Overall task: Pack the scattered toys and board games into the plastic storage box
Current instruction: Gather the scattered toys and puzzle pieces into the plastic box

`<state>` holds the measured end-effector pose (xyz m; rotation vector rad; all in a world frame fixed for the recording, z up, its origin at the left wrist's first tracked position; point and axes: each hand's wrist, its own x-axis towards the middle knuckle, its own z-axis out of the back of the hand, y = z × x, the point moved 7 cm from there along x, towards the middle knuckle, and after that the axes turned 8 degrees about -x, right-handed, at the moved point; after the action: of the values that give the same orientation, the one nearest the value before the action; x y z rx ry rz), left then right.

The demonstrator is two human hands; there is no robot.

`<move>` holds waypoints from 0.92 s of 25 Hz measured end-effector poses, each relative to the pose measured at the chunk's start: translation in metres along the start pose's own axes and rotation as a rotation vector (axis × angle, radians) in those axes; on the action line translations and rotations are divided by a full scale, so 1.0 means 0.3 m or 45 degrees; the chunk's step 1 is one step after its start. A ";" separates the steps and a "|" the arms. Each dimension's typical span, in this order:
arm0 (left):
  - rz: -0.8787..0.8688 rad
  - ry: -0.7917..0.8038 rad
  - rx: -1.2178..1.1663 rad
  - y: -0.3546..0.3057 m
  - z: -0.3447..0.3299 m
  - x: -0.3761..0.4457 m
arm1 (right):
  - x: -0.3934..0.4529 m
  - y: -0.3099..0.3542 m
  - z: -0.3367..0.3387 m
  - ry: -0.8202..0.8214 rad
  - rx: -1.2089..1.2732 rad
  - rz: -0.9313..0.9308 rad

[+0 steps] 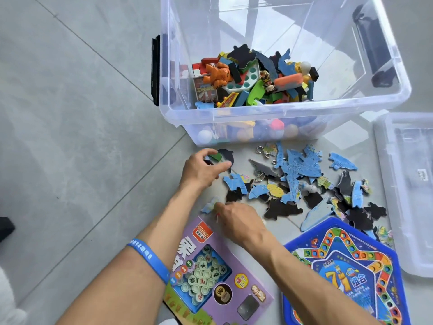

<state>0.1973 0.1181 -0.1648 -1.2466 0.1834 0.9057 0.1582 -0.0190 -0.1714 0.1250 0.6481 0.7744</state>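
Note:
A clear plastic storage box point(276, 109) stands on the floor, partly filled with mixed toys point(253, 76). In front of it lies a scatter of blue and black puzzle pieces point(297, 179). My left hand point(203, 167) grips a few small pieces, one green point(216, 157) and one dark. My right hand point(236, 219) pinches a small thin red-tipped piece point(218, 216) beside a pale blue puzzle piece point(209, 205). A purple chess game box point(210, 273) and a blue hexagonal board game point(346, 273) lie near me.
The box's clear lid point(407, 195) lies on the floor at the right. Grey floor tiles point(82, 113) stretch to the left. A few metal rings point(262, 151) sit among the puzzle pieces. A dark object point(5, 227) shows at the left edge.

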 end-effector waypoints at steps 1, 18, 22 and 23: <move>-0.116 -0.025 0.334 -0.027 -0.005 0.025 | -0.006 0.004 -0.014 -0.021 -0.099 0.014; 0.418 0.420 -1.356 -0.071 -0.174 -0.313 | -0.270 -0.168 0.221 -0.301 2.501 -0.441; 0.211 0.531 -1.557 -0.318 -0.112 -0.448 | -0.312 -0.128 0.445 -0.463 2.667 -0.369; 0.144 0.552 -1.552 -0.411 -0.082 -0.446 | -0.299 -0.118 0.521 -0.485 2.700 -0.385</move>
<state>0.2020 0.0270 -0.0055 -2.5883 0.0211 0.8246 0.2236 -0.0864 -0.0135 1.9823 0.8314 -0.5257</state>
